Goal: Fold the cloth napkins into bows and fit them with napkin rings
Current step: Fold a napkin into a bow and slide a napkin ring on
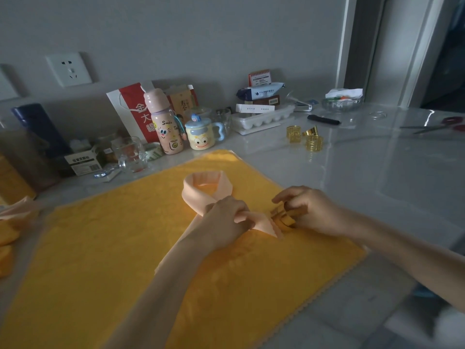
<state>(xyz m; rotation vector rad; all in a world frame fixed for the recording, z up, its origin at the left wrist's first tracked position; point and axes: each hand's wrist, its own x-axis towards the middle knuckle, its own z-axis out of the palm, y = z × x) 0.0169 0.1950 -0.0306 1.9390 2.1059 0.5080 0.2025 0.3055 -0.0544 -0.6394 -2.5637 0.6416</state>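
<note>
A peach cloth napkin (198, 191), folded into a long band and looped, lies on a yellow cloth (100, 248) spread over the counter. My left hand (226, 220) grips the band where its two ends cross, with one pointed end sticking out to the right. My right hand (307, 210) holds a gold napkin ring (283, 217) right at that pointed end. Three more gold napkin rings (305, 137) stand on the counter farther back to the right.
Along the wall stand a pink bottle (164, 122), a cartoon mug (201, 133), glass cups (132, 153), boxes, an egg tray (261, 119) and a glass bowl (343, 102). Scissors (437, 125) lie at far right. More folded napkins (10, 222) sit at the left edge.
</note>
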